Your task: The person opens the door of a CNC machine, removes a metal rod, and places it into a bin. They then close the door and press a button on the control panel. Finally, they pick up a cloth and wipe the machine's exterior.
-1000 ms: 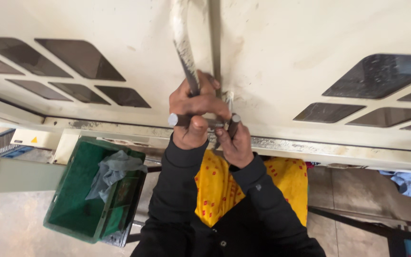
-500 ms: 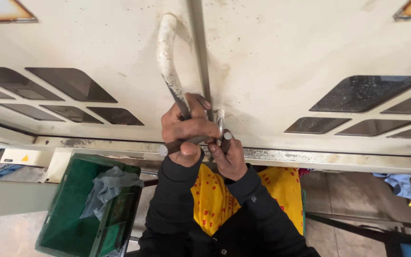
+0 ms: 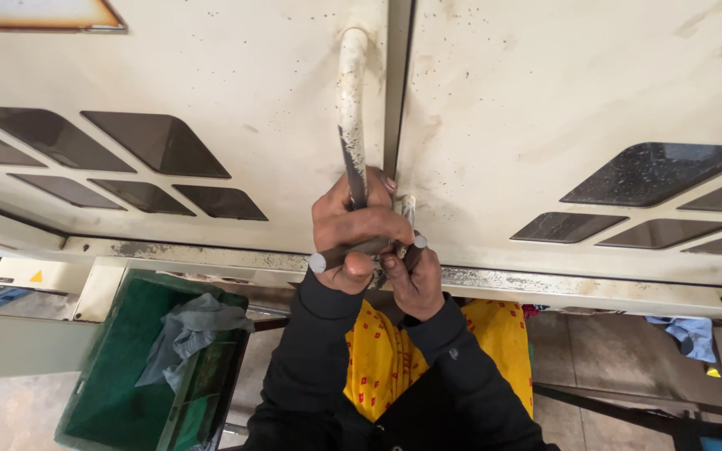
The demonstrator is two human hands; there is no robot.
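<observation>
Both hands meet at the lower middle of the cabinet, by the seam between its two doors. Left hand (image 3: 351, 230) is wrapped tight round the bottom of the curved door handle (image 3: 350, 108) and also clamps a dark metal rod (image 3: 353, 250) lying crosswise under the knuckles, its flat grey end sticking out to the left. Right hand (image 3: 415, 280) sits just below and right, fingers pinched narrow on the rod's other end, touching the left hand.

Largest first: cream cabinet (image 3: 536, 108) with dark slanted vent slots on both doors, rusty strip along its bottom edge. Below its bottom-left corner, a green crate (image 3: 110, 392) holding a grey rag (image 3: 185, 334). Then the handle, worn to bare metal low down. Then the rod.

Risks, as a judgement: the rod could slip off the handle if the grip loosens, and fingers packed this close could get pinched between rod and door edge. A dropped rod would likely land near the crate.
</observation>
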